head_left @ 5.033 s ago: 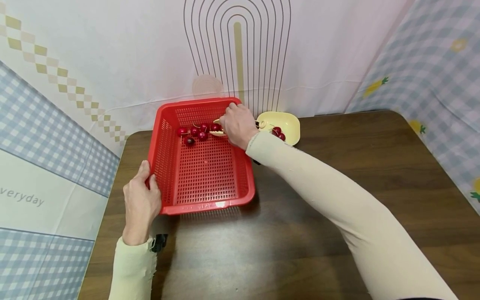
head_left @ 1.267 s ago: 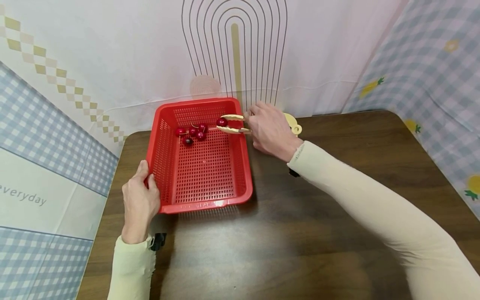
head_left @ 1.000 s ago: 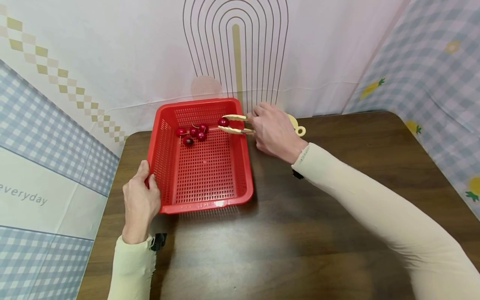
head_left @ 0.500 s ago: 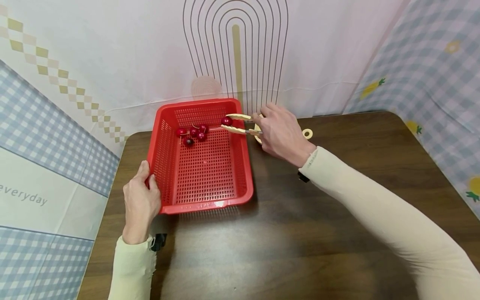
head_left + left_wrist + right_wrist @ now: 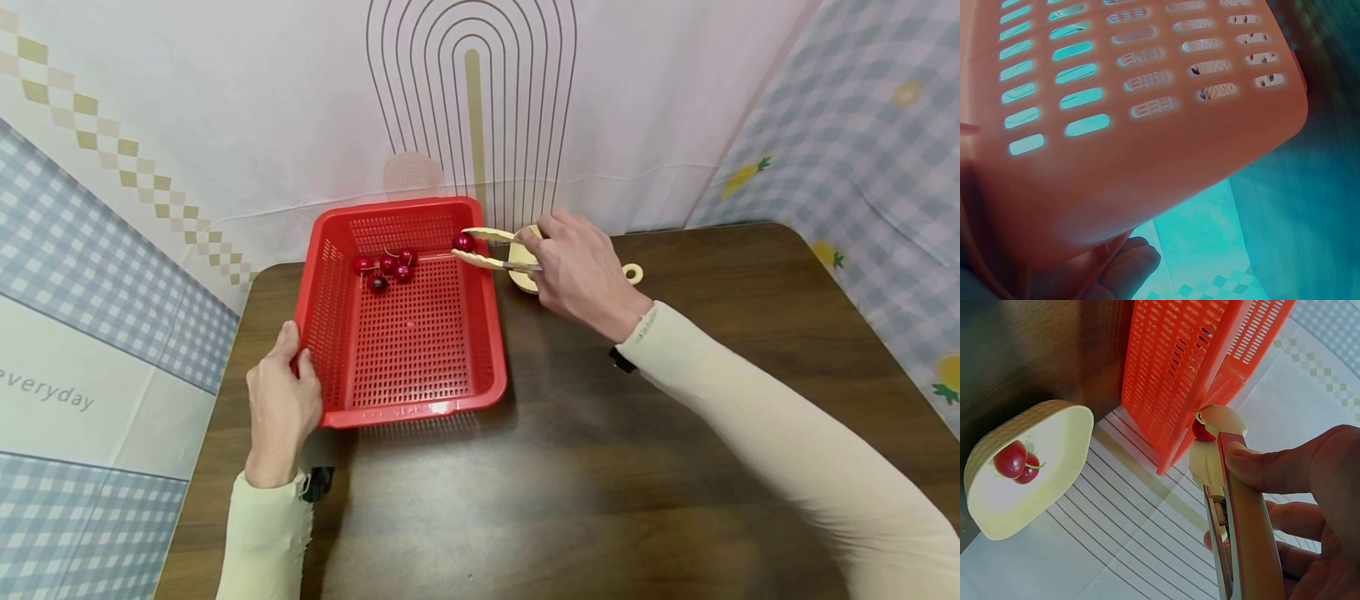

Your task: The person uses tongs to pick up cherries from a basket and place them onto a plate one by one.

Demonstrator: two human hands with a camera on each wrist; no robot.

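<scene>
My left hand (image 5: 283,408) grips the left rim of a red perforated plastic basket (image 5: 411,333); its fingertips show under the rim in the left wrist view. The right hand (image 5: 588,271) holds a pair of cream-yellow tongs (image 5: 480,259) with a ring at the tail end. Between the tong tips is a dark red cherry (image 5: 463,242), raised near the basket's right rim. Several other cherries (image 5: 387,264) lie together in the basket's back left part. A pale yellow bowl (image 5: 1050,481) with two cherries (image 5: 1011,459) shows in the right wrist view; my right hand partly hides it in the head view.
Everything stands on a dark wood-grain table (image 5: 600,467). A white patterned cloth (image 5: 300,108) hangs right behind the basket and bowl, with checked cloth (image 5: 862,150) at the right side.
Five seconds ago the tongs were down among the cherries. The right hand has since drawn them rightward with one cherry, slowly over the last second. The left hand has stayed put.
</scene>
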